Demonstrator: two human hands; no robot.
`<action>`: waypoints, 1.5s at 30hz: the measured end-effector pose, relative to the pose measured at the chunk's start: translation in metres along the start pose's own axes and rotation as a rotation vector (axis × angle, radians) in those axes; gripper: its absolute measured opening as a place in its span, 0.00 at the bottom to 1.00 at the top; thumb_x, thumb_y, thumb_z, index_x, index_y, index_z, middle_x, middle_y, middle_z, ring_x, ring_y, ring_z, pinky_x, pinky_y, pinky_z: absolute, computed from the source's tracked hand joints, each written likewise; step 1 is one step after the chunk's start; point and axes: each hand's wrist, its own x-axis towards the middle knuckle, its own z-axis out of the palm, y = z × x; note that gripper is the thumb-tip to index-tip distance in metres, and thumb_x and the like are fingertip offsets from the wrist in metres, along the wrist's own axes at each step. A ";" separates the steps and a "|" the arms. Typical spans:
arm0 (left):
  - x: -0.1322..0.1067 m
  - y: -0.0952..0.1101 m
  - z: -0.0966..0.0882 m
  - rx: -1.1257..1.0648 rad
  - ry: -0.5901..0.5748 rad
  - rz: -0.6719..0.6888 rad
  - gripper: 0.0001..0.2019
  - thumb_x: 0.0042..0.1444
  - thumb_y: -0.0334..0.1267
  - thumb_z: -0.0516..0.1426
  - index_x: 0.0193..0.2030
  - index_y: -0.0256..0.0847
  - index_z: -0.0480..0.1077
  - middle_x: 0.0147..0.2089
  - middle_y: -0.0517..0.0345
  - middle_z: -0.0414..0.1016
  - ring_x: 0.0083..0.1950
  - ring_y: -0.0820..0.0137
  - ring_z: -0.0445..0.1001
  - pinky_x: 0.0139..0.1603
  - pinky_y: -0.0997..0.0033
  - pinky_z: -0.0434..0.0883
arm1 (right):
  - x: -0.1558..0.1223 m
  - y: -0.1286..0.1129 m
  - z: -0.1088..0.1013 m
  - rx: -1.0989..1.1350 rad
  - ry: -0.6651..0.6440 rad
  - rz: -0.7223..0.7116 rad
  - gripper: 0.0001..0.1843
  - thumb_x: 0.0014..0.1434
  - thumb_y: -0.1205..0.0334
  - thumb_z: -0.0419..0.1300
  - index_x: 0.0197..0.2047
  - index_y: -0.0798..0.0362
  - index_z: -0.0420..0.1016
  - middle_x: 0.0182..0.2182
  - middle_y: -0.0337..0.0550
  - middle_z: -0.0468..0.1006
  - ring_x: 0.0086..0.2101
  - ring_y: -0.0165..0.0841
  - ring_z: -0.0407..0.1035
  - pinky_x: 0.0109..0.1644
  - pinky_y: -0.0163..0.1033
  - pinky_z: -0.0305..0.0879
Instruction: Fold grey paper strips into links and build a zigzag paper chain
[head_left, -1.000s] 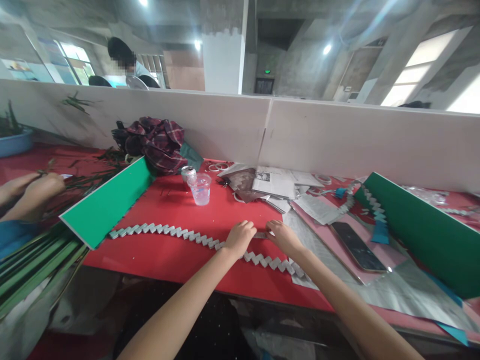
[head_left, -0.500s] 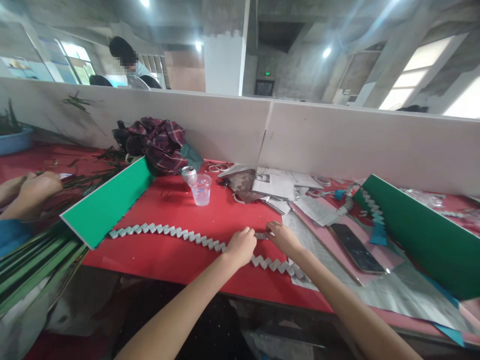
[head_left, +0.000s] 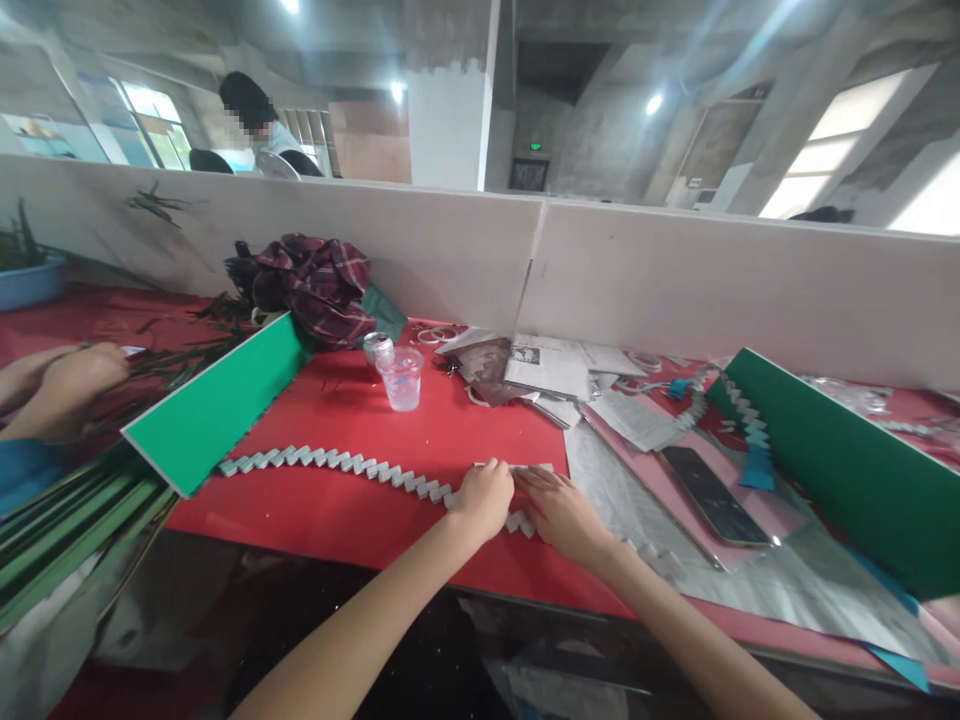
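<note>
A zigzag chain of folded grey-white paper links (head_left: 337, 460) runs across the red tabletop and passes beneath both hands. My left hand (head_left: 484, 498) is closed, its fingertips pinching a narrow folded paper strip (head_left: 541, 468) against the table. Beside it, my right hand (head_left: 559, 508) lies with fingers stretched out flat along the strip, pressing down on it. The strip's ends show just past the fingertips; its middle is hidden. Part of the chain under my right hand and forearm is covered.
A plastic cup (head_left: 403, 380) and a can (head_left: 377, 352) stand behind the chain. Papers (head_left: 551, 365), a pink folder (head_left: 637, 470) and a phone (head_left: 712, 497) lie to the right. Green dividers (head_left: 217, 405) flank the spot. Another person's hands (head_left: 82, 380) are at far left.
My right hand has gone from pinching the strip's end to lying flat over it, closer to my left hand. The chain's right end has shifted right. My left hand barely moved.
</note>
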 end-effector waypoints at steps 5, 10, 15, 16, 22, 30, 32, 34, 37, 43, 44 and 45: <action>-0.009 0.007 -0.004 0.022 -0.042 -0.184 0.19 0.54 0.21 0.46 0.50 0.25 0.69 0.53 0.28 0.68 0.54 0.52 0.69 0.46 0.59 0.70 | -0.010 0.019 -0.004 -0.030 0.002 0.079 0.20 0.63 0.60 0.49 0.57 0.48 0.67 0.56 0.40 0.70 0.56 0.41 0.60 0.58 0.49 0.56; -0.014 -0.004 -0.010 0.015 -0.068 -0.232 0.13 0.52 0.22 0.50 0.40 0.26 0.74 0.42 0.34 0.74 0.46 0.56 0.73 0.45 0.62 0.70 | -0.013 0.032 -0.010 -0.009 0.040 0.137 0.15 0.63 0.58 0.51 0.50 0.45 0.73 0.50 0.41 0.75 0.52 0.39 0.64 0.55 0.46 0.58; -0.012 -0.010 -0.009 0.019 0.005 -0.228 0.11 0.55 0.30 0.51 0.38 0.30 0.74 0.40 0.40 0.73 0.45 0.56 0.72 0.43 0.60 0.69 | 0.006 0.036 -0.010 0.016 0.093 0.121 0.09 0.59 0.56 0.57 0.37 0.51 0.75 0.39 0.44 0.77 0.43 0.37 0.68 0.48 0.42 0.61; -0.011 -0.011 -0.007 0.026 0.039 -0.218 0.11 0.56 0.31 0.50 0.38 0.30 0.73 0.40 0.41 0.72 0.45 0.56 0.71 0.44 0.59 0.69 | 0.010 0.037 -0.009 0.013 0.101 0.112 0.09 0.59 0.57 0.57 0.36 0.52 0.74 0.37 0.44 0.76 0.42 0.37 0.68 0.47 0.41 0.61; 0.003 -0.018 0.006 0.001 0.151 -0.018 0.09 0.57 0.28 0.49 0.38 0.34 0.71 0.40 0.47 0.70 0.46 0.61 0.67 0.46 0.63 0.67 | 0.017 0.046 -0.004 -0.056 0.109 -0.042 0.07 0.61 0.61 0.55 0.37 0.53 0.72 0.35 0.45 0.75 0.40 0.36 0.67 0.47 0.41 0.61; 0.019 -0.024 0.013 -0.112 0.164 0.007 0.11 0.60 0.29 0.46 0.36 0.38 0.69 0.40 0.50 0.70 0.44 0.64 0.67 0.45 0.66 0.66 | 0.019 0.047 -0.006 -0.089 0.099 -0.091 0.09 0.63 0.63 0.50 0.39 0.54 0.71 0.36 0.47 0.74 0.41 0.36 0.67 0.47 0.41 0.61; 0.021 -0.026 0.014 -0.120 0.166 -0.011 0.12 0.60 0.28 0.45 0.36 0.38 0.69 0.40 0.50 0.70 0.44 0.65 0.68 0.44 0.67 0.66 | 0.019 0.045 -0.007 -0.078 0.108 -0.073 0.09 0.63 0.63 0.50 0.39 0.54 0.71 0.36 0.47 0.74 0.41 0.37 0.66 0.47 0.42 0.61; 0.022 -0.029 0.014 -0.130 0.167 -0.022 0.12 0.59 0.26 0.45 0.36 0.38 0.69 0.40 0.50 0.70 0.44 0.65 0.68 0.44 0.67 0.66 | 0.018 0.042 -0.007 -0.062 0.120 -0.061 0.09 0.63 0.62 0.50 0.39 0.54 0.71 0.36 0.47 0.73 0.41 0.37 0.66 0.47 0.42 0.61; 0.021 -0.031 0.014 -0.149 0.159 -0.022 0.12 0.57 0.25 0.46 0.35 0.38 0.69 0.40 0.50 0.70 0.43 0.66 0.68 0.43 0.68 0.67 | 0.014 0.041 -0.008 -0.033 0.110 -0.074 0.08 0.62 0.60 0.51 0.38 0.53 0.70 0.36 0.46 0.73 0.41 0.37 0.66 0.47 0.42 0.61; 0.016 -0.031 0.011 -0.194 0.140 -0.003 0.12 0.56 0.25 0.47 0.32 0.39 0.70 0.37 0.51 0.70 0.41 0.66 0.69 0.40 0.69 0.67 | 0.003 0.049 -0.015 -0.027 0.040 -0.101 0.10 0.63 0.62 0.50 0.40 0.53 0.71 0.36 0.46 0.75 0.40 0.36 0.67 0.47 0.42 0.60; 0.015 -0.030 0.011 -0.202 0.140 -0.003 0.12 0.57 0.26 0.47 0.31 0.39 0.70 0.37 0.51 0.71 0.41 0.66 0.69 0.40 0.69 0.67 | 0.001 0.050 -0.017 -0.019 0.030 -0.097 0.10 0.63 0.62 0.50 0.39 0.53 0.71 0.36 0.45 0.75 0.40 0.36 0.67 0.47 0.41 0.60; 0.014 -0.030 0.011 -0.211 0.142 -0.002 0.12 0.57 0.26 0.47 0.31 0.39 0.70 0.37 0.51 0.71 0.42 0.66 0.69 0.40 0.69 0.67 | 0.000 0.050 -0.019 -0.009 0.021 -0.090 0.09 0.63 0.62 0.50 0.39 0.53 0.71 0.35 0.45 0.75 0.40 0.36 0.67 0.46 0.41 0.60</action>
